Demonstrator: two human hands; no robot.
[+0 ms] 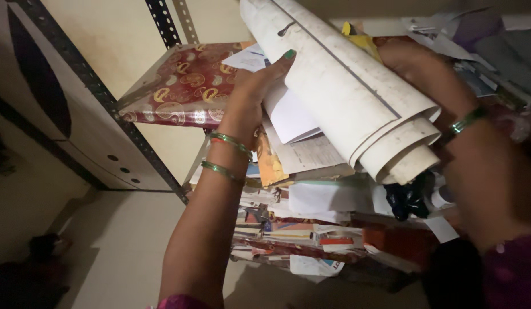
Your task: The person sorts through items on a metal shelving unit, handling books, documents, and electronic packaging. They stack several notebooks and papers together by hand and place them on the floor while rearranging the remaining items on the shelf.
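left hand: it is raised to the shelf, the fingers lie flat against the side of the paper roll and on the loose white sheets under it; the grip is open, pressing and not closed around anything.
right hand: it lies over the far side of the paper roll, near its upper part; the fingers are hidden behind the roll, so i cannot tell how far the grip is closed.
paper roll: big, off-white, several sheets rolled together, tilted, the open end points down to the right, between the two hands and above the stack.
bangles: green ones on the left wrist, one green also on the right wrist.
around: a red box with gold pattern lies on the shelf just left of the left hand; a messy stack of papers and books fills the shelf below the roll; more papers and cloth at the upper right.
in the way: the loose sheets and the stack touch the roll from below.
edges: black perforated metal post runs along the left side of the shelf.
open room: bare floor to the lower left.
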